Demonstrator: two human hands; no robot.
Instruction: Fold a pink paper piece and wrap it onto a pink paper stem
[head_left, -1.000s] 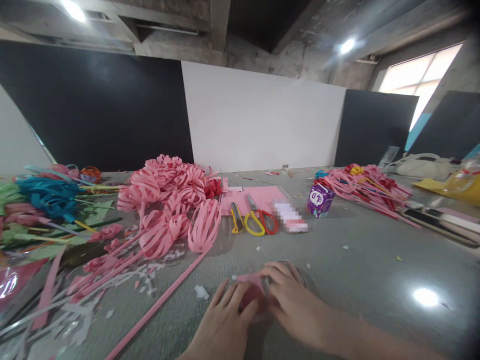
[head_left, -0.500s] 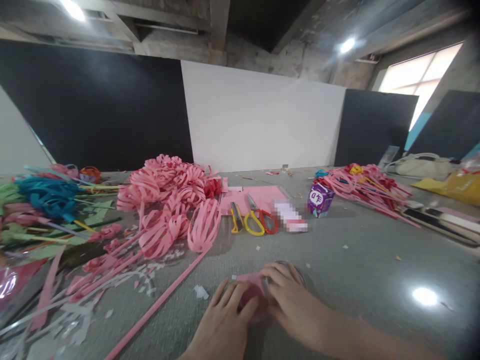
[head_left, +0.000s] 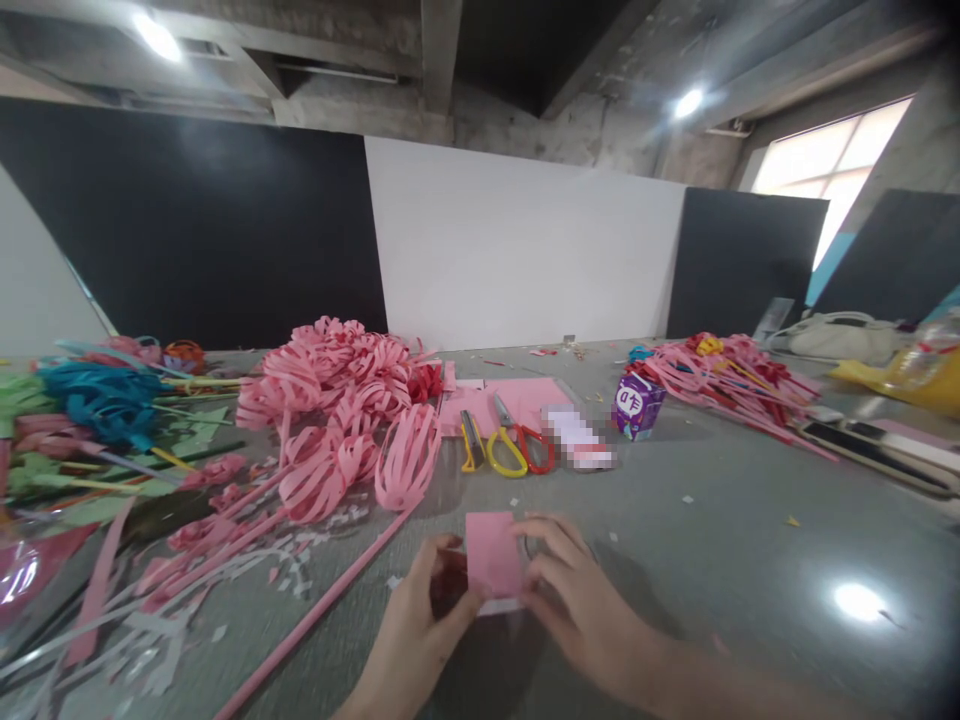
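Note:
A small pink paper piece [head_left: 493, 553] stands upright just above the grey table [head_left: 720, 540], held between both hands. My left hand [head_left: 414, 628] pinches its left edge with thumb and fingers closed. My right hand [head_left: 581, 598] grips its right edge, fingers curled. A dark round object lies partly hidden behind the paper and my right fingers. A long pink paper strip [head_left: 315, 615] runs diagonally to the left of my left hand.
A pile of looped pink paper flowers [head_left: 341, 405] lies at centre left, with blue and green ones [head_left: 90, 400] at far left. Yellow and red scissors [head_left: 510, 445], a pink sheet [head_left: 525, 395] and a purple carton [head_left: 636, 403] sit beyond my hands. Another pink pile [head_left: 720, 370] lies at right.
Both hands lifted off the table and raised the pink paper piece upright; before, they were pressing it flat against the surface.

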